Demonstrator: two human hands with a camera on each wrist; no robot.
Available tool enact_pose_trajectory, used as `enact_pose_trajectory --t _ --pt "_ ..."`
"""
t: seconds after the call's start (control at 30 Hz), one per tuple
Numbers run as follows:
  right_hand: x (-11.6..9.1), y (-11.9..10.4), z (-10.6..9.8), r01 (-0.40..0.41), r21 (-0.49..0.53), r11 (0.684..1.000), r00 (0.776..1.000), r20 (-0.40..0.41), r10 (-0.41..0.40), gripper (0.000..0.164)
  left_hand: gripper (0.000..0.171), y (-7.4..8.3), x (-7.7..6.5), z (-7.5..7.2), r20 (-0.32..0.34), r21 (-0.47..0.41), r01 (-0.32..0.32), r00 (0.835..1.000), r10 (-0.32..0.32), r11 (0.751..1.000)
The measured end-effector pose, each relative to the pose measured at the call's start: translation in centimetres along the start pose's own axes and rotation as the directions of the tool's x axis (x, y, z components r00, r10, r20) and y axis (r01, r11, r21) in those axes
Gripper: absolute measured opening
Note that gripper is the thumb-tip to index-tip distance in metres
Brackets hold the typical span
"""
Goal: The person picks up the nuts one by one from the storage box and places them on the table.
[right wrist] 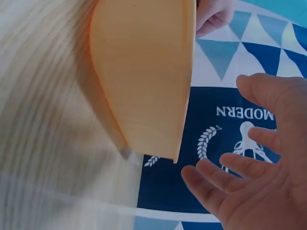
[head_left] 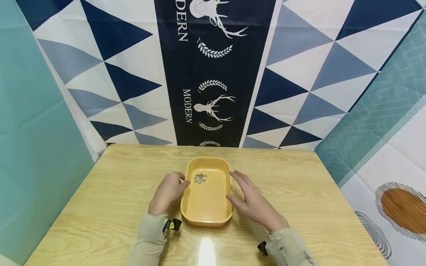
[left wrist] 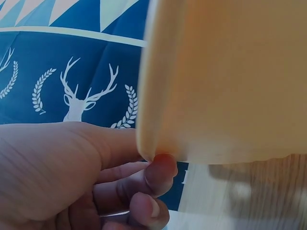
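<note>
A yellow rectangular tray (head_left: 206,207) with rounded corners is in the middle of the head view. Several small, shiny metal pieces (head_left: 200,178) lie in its far left part, too small to name surely. My left hand (head_left: 168,190) pinches the tray's left rim, thumb on the inner side and curled fingers outside; the left wrist view shows this hand (left wrist: 53,167) at the rim, its thumb tip hidden behind the wall. On the right side, my right hand (head_left: 254,199) has its fingers spread near the rim. The right wrist view shows a gap between these fingers and the tray (right wrist: 141,81).
A light wooden table (head_left: 293,177) spreads beneath the tray. Behind its far edge hangs a cloth (head_left: 133,55) with triangles and deer heads. Pale teal cloth (head_left: 40,129) borders the left side, and a patterned cloth (head_left: 382,159) borders the right.
</note>
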State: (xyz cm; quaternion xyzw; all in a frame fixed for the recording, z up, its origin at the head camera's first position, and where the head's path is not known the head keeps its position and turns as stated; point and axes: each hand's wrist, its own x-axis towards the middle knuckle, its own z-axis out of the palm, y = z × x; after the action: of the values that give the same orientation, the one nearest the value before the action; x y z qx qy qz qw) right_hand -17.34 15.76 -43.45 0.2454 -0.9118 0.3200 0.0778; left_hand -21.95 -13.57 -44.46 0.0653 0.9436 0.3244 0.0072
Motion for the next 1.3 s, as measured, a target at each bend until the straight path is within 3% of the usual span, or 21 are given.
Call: enact_pose_trajectory --t 0.37,0.6,0.9,1.3 --pt "2.7 -1.1 -1.4 0.101 0.073 0.992 0.993 -0.07 -0.096 0.064 0.034 0.2 -0.1 -0.2 0.03 0.026 0.026 0.999 -0.026 0.999" --pt "4.8 -2.7 -2.4 0.179 0.034 0.983 0.984 -0.009 -0.179 0.06 0.033 0.5 0.0 -0.5 0.04 0.022 0.054 0.998 -0.055 0.998" --pt "6.8 -4.4 -2.7 0.223 -0.016 0.975 0.973 0.059 -0.221 0.058 0.024 0.6 -0.3 -0.6 0.055 0.005 0.06 0.997 -0.06 0.998" --pt "8.1 -4.4 -2.7 0.246 0.005 0.969 0.969 0.02 -0.246 0.053 0.023 0.7 -0.4 -0.4 0.063 -0.007 0.059 0.996 -0.058 0.998"
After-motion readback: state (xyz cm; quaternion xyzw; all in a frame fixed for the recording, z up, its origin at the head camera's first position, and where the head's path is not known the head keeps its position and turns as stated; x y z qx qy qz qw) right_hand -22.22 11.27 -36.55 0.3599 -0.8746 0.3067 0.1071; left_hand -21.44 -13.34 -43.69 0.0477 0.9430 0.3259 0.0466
